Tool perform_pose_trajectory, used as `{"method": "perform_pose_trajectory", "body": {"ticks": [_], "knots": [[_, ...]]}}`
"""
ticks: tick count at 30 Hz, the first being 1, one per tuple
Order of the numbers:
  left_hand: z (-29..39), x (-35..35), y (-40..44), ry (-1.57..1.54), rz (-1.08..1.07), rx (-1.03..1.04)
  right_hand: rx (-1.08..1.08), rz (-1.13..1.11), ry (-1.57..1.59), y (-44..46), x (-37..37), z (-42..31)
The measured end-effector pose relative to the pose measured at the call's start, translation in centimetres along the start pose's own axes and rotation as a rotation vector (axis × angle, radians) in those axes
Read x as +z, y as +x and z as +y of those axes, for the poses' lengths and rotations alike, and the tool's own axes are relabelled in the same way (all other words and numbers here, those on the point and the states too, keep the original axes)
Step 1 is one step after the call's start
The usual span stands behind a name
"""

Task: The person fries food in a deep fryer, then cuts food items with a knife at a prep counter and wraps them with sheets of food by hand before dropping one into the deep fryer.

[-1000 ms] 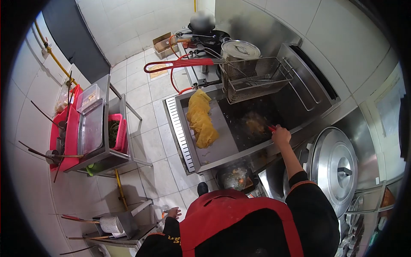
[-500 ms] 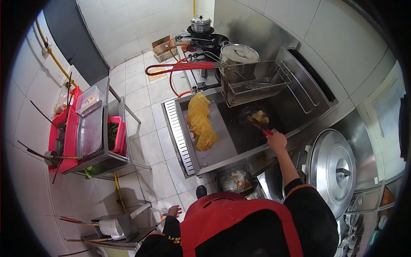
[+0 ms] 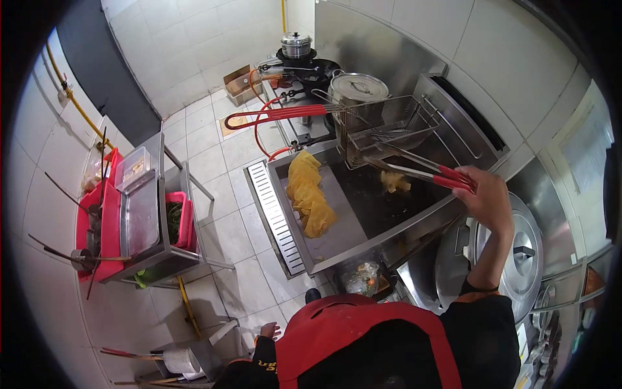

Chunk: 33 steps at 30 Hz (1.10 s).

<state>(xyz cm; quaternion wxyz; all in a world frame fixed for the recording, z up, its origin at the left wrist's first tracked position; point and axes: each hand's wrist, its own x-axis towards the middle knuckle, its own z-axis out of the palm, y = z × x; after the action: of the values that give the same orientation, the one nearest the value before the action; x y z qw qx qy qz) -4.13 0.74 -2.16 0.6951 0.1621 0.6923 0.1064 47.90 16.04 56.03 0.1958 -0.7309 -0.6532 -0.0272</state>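
My right hand [image 3: 489, 200] is wrapped round the red-handled metal tongs [image 3: 414, 170], raised over the near right part of the fryer [image 3: 372, 249]. The tongs' jaws reach toward the fry basket [image 3: 353, 142] at the back of the fryer. Below them a yellow fried piece [image 3: 395, 182] floats in the dark oil [image 3: 369, 211], apart from the tongs. A row of overlapping thin, golden fried sheets [image 3: 308, 194] lies on the grey plate left of the oil. My left hand [image 3: 269, 330] hangs low at my side, fingers apart, holding nothing.
A lidded pot [image 3: 359, 87] stands behind the basket on the stove. Close to my right arm is a large lidded pot [image 3: 525, 253]. A bin [image 3: 366, 279] sits below the fryer's front. At left, a metal table [image 3: 165, 249] carries pink tubs [image 3: 111, 240] and a tray.
My right hand has lifted the tongs up and to the right, away from the oil. The fried piece stays behind in the oil. My left hand still hangs low.
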Motion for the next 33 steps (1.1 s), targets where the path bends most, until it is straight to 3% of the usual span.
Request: {"method": "perform_pose_trajectory", "body": {"ticks": [3,6,11,15,17,18,19,20,21,22,24,26,30,33], "knots": [[0.8,-1.1,1.8,0.004,-0.016,-0.035,-0.078,0.044,0.020,2.2,1.9,-3.0],[2.4,-2.0,2.9,0.023,-0.028,-0.080,-0.008,-0.028,-0.126,6.2,7.1,-5.9],[5.7,-2.8,2.4,0.059,-0.020,0.023,-0.032,-0.146,-0.107,12.0,16.4,-6.8],[7.2,-2.5,0.3,0.091,0.010,0.034,-0.123,0.031,0.127,10.4,16.0,-4.7],[5.7,-3.0,1.6,0.154,-0.069,0.088,-0.156,0.192,0.202,8.5,14.5,-3.0],[5.1,-2.9,2.5,0.189,-0.113,0.118,-0.125,0.161,0.239,7.0,13.3,-2.5],[4.6,-2.8,1.7,0.238,-0.155,0.168,-0.090,0.135,0.273,4.9,11.8,-2.0],[2.1,-3.2,6.1,0.117,-0.130,0.050,-0.048,0.117,0.306,2.6,10.6,-1.2],[1.7,-2.0,6.5,-0.007,-0.091,-0.064,-0.138,0.108,0.234,0.0,10.2,0.4],[2.2,-2.0,7.0,0.155,-0.113,-0.040,-0.214,0.101,0.157,-3.0,10.0,2.1],[4.3,-1.0,7.5,0.417,-0.161,0.019,-0.116,-0.004,0.229,-10.2,8.6,4.6],[6.4,2.2,7.9,0.581,-0.203,0.030,0.044,-0.185,0.156,-18.1,6.1,7.3],[8.1,12.7,8.5,0.890,-0.287,0.107,0.434,-0.123,0.196,-37.1,0.9,12.8],[6.0,23.3,7.7,1.076,-0.394,0.161,0.745,-0.071,0.019,-53.4,-1.0,17.2]]}}
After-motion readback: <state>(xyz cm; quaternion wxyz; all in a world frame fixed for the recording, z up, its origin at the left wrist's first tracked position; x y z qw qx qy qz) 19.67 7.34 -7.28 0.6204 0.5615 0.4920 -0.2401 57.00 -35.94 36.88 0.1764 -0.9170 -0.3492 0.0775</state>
